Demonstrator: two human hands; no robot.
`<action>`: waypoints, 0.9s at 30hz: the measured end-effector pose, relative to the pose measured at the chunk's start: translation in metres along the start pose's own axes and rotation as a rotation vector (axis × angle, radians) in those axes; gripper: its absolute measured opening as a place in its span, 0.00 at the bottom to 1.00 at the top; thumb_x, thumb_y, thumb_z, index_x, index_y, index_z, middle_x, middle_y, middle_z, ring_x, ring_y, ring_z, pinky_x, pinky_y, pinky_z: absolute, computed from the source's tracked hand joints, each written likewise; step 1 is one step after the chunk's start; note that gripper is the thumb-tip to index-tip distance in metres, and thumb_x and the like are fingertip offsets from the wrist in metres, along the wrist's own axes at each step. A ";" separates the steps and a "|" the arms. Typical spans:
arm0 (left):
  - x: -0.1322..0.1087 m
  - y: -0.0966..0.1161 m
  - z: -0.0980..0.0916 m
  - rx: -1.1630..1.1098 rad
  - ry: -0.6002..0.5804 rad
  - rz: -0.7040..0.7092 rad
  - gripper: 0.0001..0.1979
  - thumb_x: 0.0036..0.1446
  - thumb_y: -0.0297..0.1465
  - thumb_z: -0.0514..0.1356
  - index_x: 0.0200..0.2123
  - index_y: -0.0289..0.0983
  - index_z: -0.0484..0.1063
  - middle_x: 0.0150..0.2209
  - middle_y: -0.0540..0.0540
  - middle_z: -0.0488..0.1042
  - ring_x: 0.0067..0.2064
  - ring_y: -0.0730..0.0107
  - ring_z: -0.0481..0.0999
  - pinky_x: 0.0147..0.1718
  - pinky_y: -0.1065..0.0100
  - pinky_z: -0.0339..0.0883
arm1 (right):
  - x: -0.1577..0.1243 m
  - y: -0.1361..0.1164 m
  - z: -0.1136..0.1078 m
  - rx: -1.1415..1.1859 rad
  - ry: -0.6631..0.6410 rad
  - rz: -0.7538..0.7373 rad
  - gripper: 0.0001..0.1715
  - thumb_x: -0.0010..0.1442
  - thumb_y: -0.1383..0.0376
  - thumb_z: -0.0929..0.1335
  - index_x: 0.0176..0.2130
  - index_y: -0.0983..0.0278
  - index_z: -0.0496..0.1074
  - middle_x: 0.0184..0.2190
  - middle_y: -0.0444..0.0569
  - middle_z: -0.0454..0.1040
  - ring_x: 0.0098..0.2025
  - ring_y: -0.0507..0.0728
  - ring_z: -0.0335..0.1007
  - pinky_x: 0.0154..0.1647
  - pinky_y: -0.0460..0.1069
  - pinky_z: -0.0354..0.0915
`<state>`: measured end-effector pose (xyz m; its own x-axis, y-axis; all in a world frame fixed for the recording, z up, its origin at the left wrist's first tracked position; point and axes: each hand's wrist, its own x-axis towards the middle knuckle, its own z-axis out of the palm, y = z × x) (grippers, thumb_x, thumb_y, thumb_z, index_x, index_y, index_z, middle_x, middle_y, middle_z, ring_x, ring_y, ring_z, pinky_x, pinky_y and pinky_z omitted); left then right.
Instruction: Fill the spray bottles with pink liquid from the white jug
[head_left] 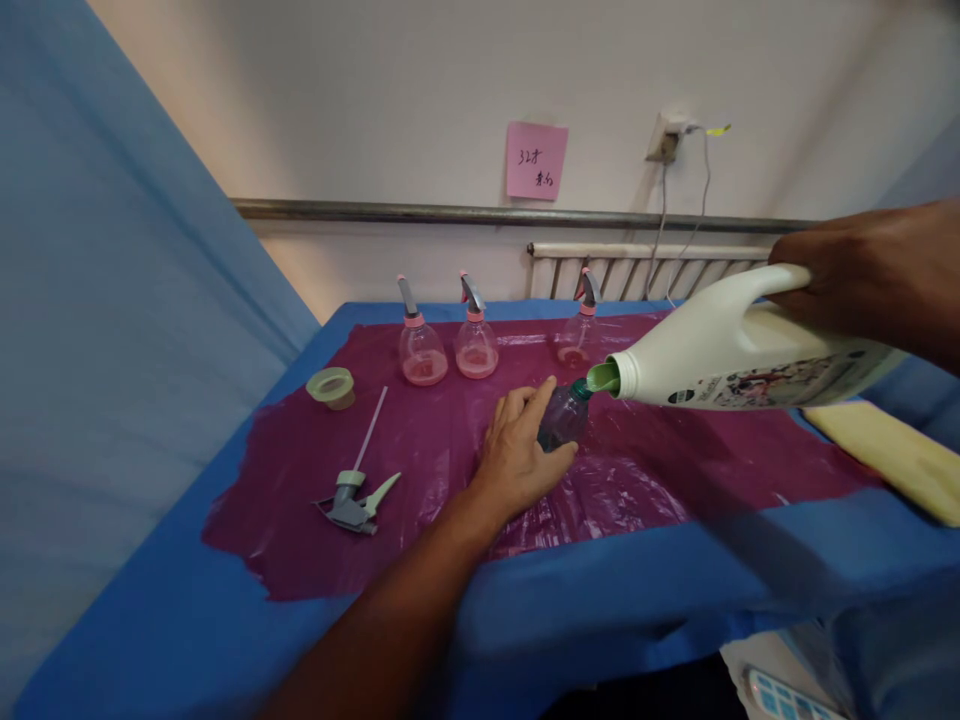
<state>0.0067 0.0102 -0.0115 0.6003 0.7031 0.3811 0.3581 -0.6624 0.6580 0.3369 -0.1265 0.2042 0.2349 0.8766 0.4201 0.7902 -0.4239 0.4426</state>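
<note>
My left hand point(517, 445) is wrapped round a clear spray bottle point(564, 412) with a green neck, its sprayer off, tilted to the right. In my right hand point(862, 270) is the handle of a cream detergent jug point(697, 340), tipped nearly flat. The jug's green-lined mouth meets the bottle's neck; whether liquid flows is too small to tell. To the left lies a grey and pale green trigger sprayer point(349, 508) with its straw. Above it sits a pale green jug cap point(331, 386).
Three pink-collared spray bottles, a left one point(424, 358), a middle one point(477, 350) and a right one point(576, 345), stand at the back with pink liquid. Purple plastic sheeting point(300, 520) covers the blue cloth point(135, 625). A folded yellow cloth point(892, 450) lies right.
</note>
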 end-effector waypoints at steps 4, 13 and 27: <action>0.000 -0.001 0.001 -0.002 0.006 0.005 0.46 0.60 0.34 0.73 0.80 0.48 0.65 0.66 0.42 0.74 0.67 0.47 0.75 0.71 0.43 0.71 | -0.001 -0.001 0.000 -0.009 0.003 0.016 0.20 0.69 0.45 0.63 0.37 0.53 0.73 0.35 0.54 0.81 0.31 0.63 0.67 0.32 0.55 0.46; 0.000 -0.002 0.001 -0.008 0.009 0.013 0.46 0.60 0.34 0.73 0.80 0.48 0.65 0.66 0.41 0.74 0.67 0.47 0.76 0.71 0.42 0.72 | 0.002 0.003 -0.001 0.021 0.015 0.006 0.21 0.68 0.43 0.64 0.36 0.53 0.73 0.34 0.52 0.79 0.30 0.61 0.65 0.32 0.55 0.47; 0.000 -0.001 0.000 0.010 0.000 0.010 0.47 0.60 0.33 0.73 0.80 0.47 0.65 0.66 0.42 0.73 0.67 0.47 0.75 0.71 0.44 0.72 | 0.000 -0.001 -0.010 -0.021 -0.051 -0.006 0.17 0.68 0.47 0.64 0.38 0.54 0.74 0.37 0.53 0.81 0.33 0.64 0.70 0.32 0.54 0.48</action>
<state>0.0065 0.0110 -0.0125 0.6037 0.6967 0.3875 0.3592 -0.6716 0.6480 0.3310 -0.1286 0.2115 0.2594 0.8891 0.3771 0.7795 -0.4233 0.4618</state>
